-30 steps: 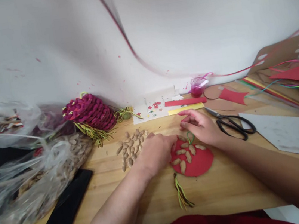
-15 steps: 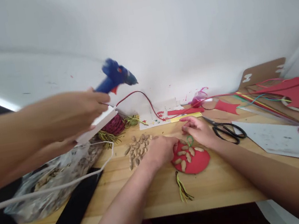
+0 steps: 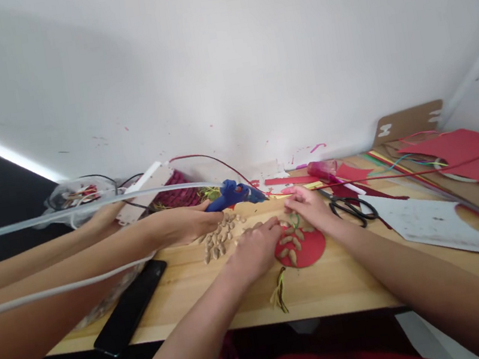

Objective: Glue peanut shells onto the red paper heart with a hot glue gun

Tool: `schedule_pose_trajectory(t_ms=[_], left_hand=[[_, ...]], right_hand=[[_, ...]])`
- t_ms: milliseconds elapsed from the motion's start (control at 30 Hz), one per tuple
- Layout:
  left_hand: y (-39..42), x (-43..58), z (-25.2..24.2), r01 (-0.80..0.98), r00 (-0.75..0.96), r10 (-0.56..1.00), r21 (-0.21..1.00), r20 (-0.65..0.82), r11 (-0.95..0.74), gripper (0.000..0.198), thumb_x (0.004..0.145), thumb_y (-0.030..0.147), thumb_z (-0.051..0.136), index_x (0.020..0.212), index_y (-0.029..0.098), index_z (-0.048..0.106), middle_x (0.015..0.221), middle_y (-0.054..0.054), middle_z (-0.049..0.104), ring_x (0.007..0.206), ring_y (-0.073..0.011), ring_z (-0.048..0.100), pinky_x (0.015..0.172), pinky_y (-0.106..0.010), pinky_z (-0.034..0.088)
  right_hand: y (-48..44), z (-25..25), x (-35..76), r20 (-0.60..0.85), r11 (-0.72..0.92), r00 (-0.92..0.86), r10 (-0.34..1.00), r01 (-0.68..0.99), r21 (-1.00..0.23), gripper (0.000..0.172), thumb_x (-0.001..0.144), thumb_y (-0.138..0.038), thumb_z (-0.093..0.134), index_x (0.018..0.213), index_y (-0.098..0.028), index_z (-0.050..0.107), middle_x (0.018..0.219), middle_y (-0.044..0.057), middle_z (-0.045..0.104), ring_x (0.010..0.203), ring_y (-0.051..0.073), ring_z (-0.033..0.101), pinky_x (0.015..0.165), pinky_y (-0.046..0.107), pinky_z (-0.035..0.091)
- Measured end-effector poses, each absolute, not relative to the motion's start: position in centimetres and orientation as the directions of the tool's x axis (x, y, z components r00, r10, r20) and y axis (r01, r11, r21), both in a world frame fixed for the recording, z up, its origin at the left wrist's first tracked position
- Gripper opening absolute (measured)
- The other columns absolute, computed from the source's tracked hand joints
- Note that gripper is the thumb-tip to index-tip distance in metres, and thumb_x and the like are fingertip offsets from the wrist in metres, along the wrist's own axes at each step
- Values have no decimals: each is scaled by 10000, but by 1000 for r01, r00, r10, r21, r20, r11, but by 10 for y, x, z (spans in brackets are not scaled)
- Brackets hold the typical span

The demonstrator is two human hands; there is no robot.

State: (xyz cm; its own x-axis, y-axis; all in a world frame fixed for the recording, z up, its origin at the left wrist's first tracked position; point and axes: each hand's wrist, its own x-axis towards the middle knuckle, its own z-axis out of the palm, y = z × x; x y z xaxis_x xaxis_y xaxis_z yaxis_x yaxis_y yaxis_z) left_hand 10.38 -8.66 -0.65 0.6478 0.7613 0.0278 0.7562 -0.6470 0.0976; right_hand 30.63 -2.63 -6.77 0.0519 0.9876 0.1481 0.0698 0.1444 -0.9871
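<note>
My left hand [image 3: 255, 251] bends its fingers at the flat red disc [image 3: 311, 250], lower centre of the frame; I cannot tell whether they pinch anything. Beyond the disc's bumpy peanuts [image 3: 292, 256], my right hand [image 3: 311, 207] curves, thumb and forefinger apart. Smooth wooden tabletop [image 3: 339, 291] runs below to a straight edge.

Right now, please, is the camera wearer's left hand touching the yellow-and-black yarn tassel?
Apart: the head view shows bare wood between the left hand and the tassel.
</note>
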Motion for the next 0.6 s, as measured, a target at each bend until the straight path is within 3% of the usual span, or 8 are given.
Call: schedule_pose_trajectory(t_ms=[100, 233, 433, 500, 600], left_hand=[[-104, 96, -20, 688, 679, 697, 130, 231, -714, 281, 974, 182, 478, 1215, 191, 622, 1431, -96, 621, 1131, -264, 666, 951, -411, 565], [-124, 80, -30, 661, 582, 679, 226, 447, -716, 193, 990, 188, 483, 1078, 197, 654, 1079, -86, 751, 1015, -229, 683, 902, -375, 563], [-140, 44, -34, 735, 299, 756, 365, 581, -572, 63, 957, 221, 586, 918, 210, 633, 810, -16, 701, 774, -169, 673, 736, -294, 538], [-143, 31, -37, 760, 258, 746, 348, 614, -549, 64, 953, 221, 600, 894, 205, 621, 801, -12, 687, 752, -157, 665, 716, -274, 530], [-153, 12, -38, 796, 270, 695, 251, 667, -551, 73, 952, 227, 606, 887, 205, 632, 831, -20, 694, 783, -161, 665, 746, -277, 528]], right_hand=[[-24, -69, 308, 145, 142, 80, 986, 49, -989, 389, 715, -398, 734, 1031, -198, 624, 690, -29, 656, 656, 168, 675, 616, 271, 502], [-19, -65, 315, 185, 181, 174, 967, 37, -983, 367, 706, -437, 745, 960, -195, 637, 657, -17, 644, 628, 164, 644, 550, 256, 475], [-34, -24, 326, 381, 395, 347, 857, 33, -918, 397, 817, -595, 686, 808, -204, 625, 587, -36, 546, 538, 108, 504, 495, 224, 403], [-47, -9, 320, 435, 448, 299, 850, 26, -894, 430, 836, -623, 676, 782, -197, 647, 559, -31, 540, 501, 105, 483, 475, 228, 387], [-81, 11, 304, 383, 376, 73, 921, 92, -922, 458, 832, -640, 679, 751, -189, 653, 560, -11, 572, 494, 116, 504, 473, 242, 385]])
